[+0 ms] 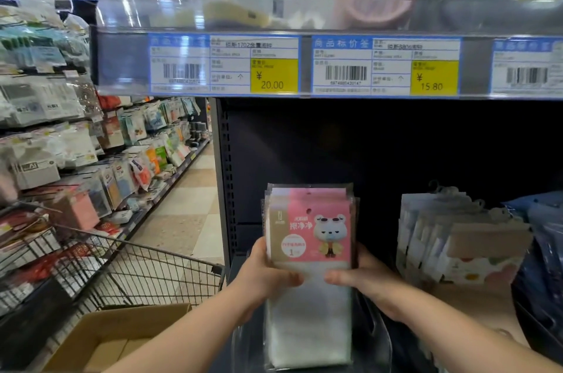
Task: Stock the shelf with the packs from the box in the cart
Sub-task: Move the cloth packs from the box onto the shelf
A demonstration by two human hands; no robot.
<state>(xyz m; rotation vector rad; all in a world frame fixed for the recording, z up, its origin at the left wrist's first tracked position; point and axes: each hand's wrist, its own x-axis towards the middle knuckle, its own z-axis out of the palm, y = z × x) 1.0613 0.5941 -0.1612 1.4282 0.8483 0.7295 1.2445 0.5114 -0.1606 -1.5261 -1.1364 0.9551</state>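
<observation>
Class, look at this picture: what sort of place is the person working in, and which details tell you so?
Most likely a shop aisle. Price labels line the shelf edge, a wire cart stands alongside, and both hands hold packaged goods.

Single head view, close, facing forward and slightly down at shelf bay (396,144); cart (137,269) lower left.

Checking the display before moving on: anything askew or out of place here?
Nothing is damaged or spilled. The neighbouring packs lean unevenly, fanned rather than squared. The pink packs, held by left hand and right hand, stand upright.

Dark shelf (304,144) bearing upright packs (451,238).
</observation>
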